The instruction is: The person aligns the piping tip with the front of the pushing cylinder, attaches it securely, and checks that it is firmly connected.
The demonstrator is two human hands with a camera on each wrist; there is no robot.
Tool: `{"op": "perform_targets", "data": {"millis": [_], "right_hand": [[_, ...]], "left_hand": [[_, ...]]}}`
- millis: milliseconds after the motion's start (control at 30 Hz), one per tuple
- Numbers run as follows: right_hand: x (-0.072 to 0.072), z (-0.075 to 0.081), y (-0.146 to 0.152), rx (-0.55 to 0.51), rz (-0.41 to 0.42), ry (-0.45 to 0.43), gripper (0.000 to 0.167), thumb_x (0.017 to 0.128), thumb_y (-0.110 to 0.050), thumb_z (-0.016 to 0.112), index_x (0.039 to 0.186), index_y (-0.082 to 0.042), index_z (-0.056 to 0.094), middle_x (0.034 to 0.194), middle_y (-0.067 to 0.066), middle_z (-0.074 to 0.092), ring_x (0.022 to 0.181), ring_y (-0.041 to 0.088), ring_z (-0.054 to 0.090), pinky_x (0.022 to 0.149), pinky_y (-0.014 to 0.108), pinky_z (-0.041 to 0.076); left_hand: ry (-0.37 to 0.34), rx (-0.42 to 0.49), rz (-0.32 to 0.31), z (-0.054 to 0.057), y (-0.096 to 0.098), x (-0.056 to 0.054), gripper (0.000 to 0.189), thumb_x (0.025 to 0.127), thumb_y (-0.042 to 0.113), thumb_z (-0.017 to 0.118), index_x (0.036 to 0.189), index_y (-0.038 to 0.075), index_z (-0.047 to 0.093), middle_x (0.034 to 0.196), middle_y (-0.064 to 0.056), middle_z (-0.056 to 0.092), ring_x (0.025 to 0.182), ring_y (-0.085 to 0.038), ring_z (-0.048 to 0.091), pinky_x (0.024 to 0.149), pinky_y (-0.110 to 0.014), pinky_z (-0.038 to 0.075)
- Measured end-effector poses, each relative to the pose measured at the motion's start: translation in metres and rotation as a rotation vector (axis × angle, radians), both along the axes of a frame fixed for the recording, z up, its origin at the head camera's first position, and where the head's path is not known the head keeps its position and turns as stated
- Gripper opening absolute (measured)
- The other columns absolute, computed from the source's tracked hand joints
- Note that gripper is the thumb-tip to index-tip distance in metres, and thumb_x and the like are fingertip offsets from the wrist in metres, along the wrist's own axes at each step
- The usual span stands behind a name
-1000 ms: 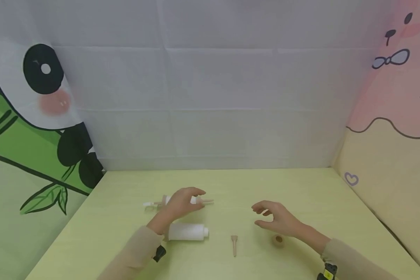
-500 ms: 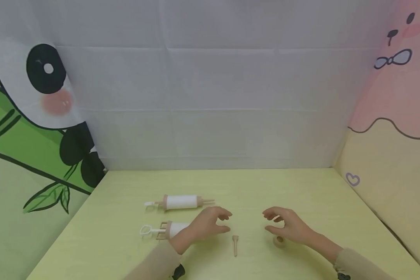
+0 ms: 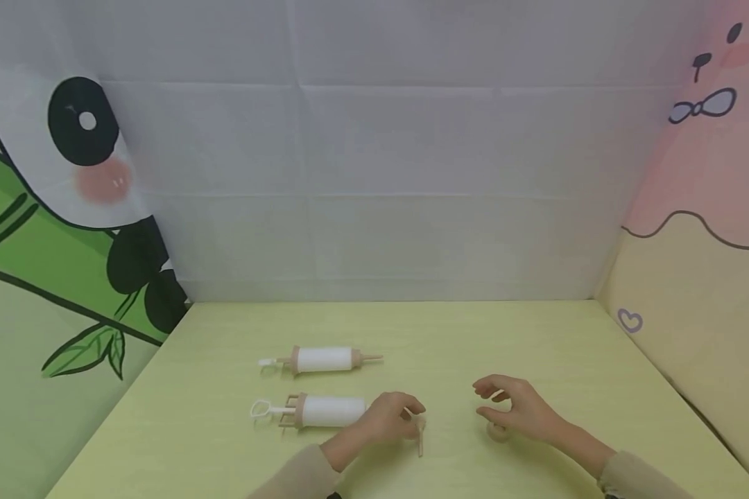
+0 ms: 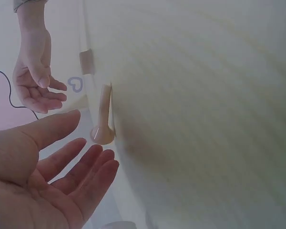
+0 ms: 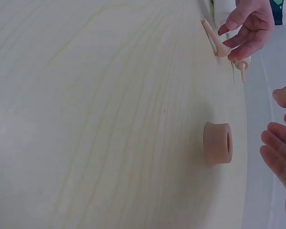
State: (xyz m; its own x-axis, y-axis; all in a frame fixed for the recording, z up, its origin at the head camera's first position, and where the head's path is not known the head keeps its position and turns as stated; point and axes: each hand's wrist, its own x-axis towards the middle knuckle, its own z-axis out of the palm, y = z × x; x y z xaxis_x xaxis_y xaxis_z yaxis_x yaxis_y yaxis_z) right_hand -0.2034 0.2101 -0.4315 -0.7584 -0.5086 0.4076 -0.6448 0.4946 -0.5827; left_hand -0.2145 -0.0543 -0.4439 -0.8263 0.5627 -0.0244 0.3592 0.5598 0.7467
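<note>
My left hand [image 3: 390, 418] reaches over the small beige nozzle [image 4: 104, 117], which has a flared end and a thin stem. In the left wrist view the fingers are spread and apart from it. The right hand [image 3: 521, 409] hovers with loosely bent fingers, holding nothing, just above a beige ring-shaped cap [image 5: 217, 143] on the table. Left of the left hand lies a syringe-like tube [image 3: 332, 412] with a white barrel, a beige collar and a white looped plunger handle. Its right end is hidden behind the hand.
Farther back lies a second white-barrelled syringe [image 3: 324, 359], with a beige tip fitted at its right end. The pale yellow table [image 3: 505, 333] meets a white cloth backdrop [image 3: 387, 194]. Printed cartoon panels [image 3: 693, 291] stand at both sides.
My left hand has moved from the far syringe toward the front right, to the nozzle. The right hand has shifted slightly right and nearer, over the cap.
</note>
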Motion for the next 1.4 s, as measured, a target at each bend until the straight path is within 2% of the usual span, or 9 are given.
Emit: {"op": "perform_targets", "data": {"millis": [100, 167, 333, 500, 633, 833, 1133, 1267, 1400], "right_hand": [[0.006, 0.01, -0.003, 0.002, -0.005, 0.001, 0.026, 0.076, 0.001, 0.069, 0.1, -0.002, 0.06, 0.091, 0.006, 0.064, 0.082, 0.016, 0.06, 0.067, 0.035, 0.053], [0.008, 0.012, -0.003, 0.0, -0.005, 0.003, 0.025, 0.076, 0.002, 0.069, 0.099, -0.002, 0.06, 0.09, 0.006, 0.064, 0.081, 0.015, 0.06, 0.066, 0.034, 0.053], [0.001, -0.004, 0.002, -0.012, 0.0, 0.01, 0.026, 0.076, 0.0, 0.069, 0.1, -0.001, 0.06, 0.091, 0.009, 0.064, 0.081, 0.023, 0.06, 0.066, 0.033, 0.053], [-0.007, -0.024, 0.011, -0.005, -0.011, -0.017, 0.026, 0.08, -0.009, 0.069, 0.103, -0.002, 0.06, 0.093, 0.009, 0.065, 0.083, 0.024, 0.06, 0.067, 0.028, 0.053], [-0.007, -0.027, 0.015, -0.006, -0.001, -0.038, 0.026, 0.082, -0.015, 0.068, 0.103, -0.002, 0.06, 0.095, 0.008, 0.065, 0.084, 0.021, 0.06, 0.068, 0.028, 0.053], [-0.004, -0.028, 0.022, -0.003, 0.004, -0.062, 0.029, 0.082, -0.018, 0.068, 0.104, 0.0, 0.06, 0.095, 0.01, 0.065, 0.084, 0.021, 0.06, 0.067, 0.028, 0.052], [-0.001, -0.035, 0.031, 0.043, -0.03, -0.115, 0.03, 0.081, -0.022, 0.069, 0.103, -0.003, 0.062, 0.095, 0.007, 0.065, 0.082, 0.016, 0.06, 0.064, 0.025, 0.051], [0.002, -0.039, 0.033, 0.063, -0.06, -0.139, 0.03, 0.08, -0.025, 0.069, 0.101, -0.005, 0.064, 0.094, 0.002, 0.065, 0.081, 0.01, 0.058, 0.064, 0.024, 0.05], [0.002, -0.044, 0.034, 0.074, -0.063, -0.114, 0.027, 0.08, -0.025, 0.07, 0.099, -0.007, 0.064, 0.091, -0.002, 0.064, 0.079, 0.005, 0.055, 0.063, 0.023, 0.049]], "left_hand": [[-0.008, 0.015, 0.012, -0.003, 0.002, 0.002, 0.03, 0.071, 0.006, 0.073, 0.1, 0.001, 0.066, 0.096, -0.008, 0.065, 0.084, -0.016, 0.062, 0.067, -0.019, 0.049], [0.002, 0.009, 0.021, -0.004, 0.002, 0.002, 0.029, 0.071, 0.006, 0.072, 0.099, 0.001, 0.066, 0.095, -0.007, 0.066, 0.083, -0.016, 0.062, 0.068, -0.019, 0.048], [0.057, -0.016, 0.03, -0.007, 0.004, 0.001, 0.023, 0.072, 0.006, 0.071, 0.094, 0.004, 0.067, 0.089, -0.003, 0.066, 0.079, -0.012, 0.059, 0.068, -0.019, 0.047], [0.101, -0.02, 0.032, -0.009, 0.006, 0.001, 0.008, 0.077, 0.007, 0.067, 0.085, 0.005, 0.068, 0.079, 0.002, 0.065, 0.071, -0.005, 0.055, 0.065, -0.018, 0.045], [0.111, -0.025, 0.037, -0.01, 0.007, 0.001, 0.003, 0.079, 0.009, 0.068, 0.077, 0.007, 0.067, 0.072, 0.006, 0.062, 0.065, 0.0, 0.051, 0.063, -0.016, 0.044], [0.086, 0.019, 0.04, -0.009, 0.004, 0.001, 0.005, 0.077, 0.004, 0.068, 0.075, 0.007, 0.067, 0.07, 0.004, 0.062, 0.065, -0.001, 0.052, 0.062, -0.016, 0.045], [0.068, 0.09, 0.033, 0.001, 0.0, 0.0, 0.003, 0.077, 0.003, 0.068, 0.079, 0.005, 0.068, 0.073, 0.002, 0.064, 0.066, -0.001, 0.055, 0.063, -0.015, 0.046], [0.098, 0.12, 0.029, 0.008, -0.003, -0.003, 0.003, 0.079, 0.005, 0.067, 0.082, 0.004, 0.068, 0.076, 0.001, 0.066, 0.068, -0.003, 0.057, 0.064, -0.015, 0.047], [0.147, 0.127, 0.037, 0.014, -0.006, -0.007, 0.004, 0.08, 0.007, 0.067, 0.084, 0.004, 0.068, 0.079, 0.0, 0.066, 0.07, -0.005, 0.059, 0.066, -0.017, 0.048]]}}
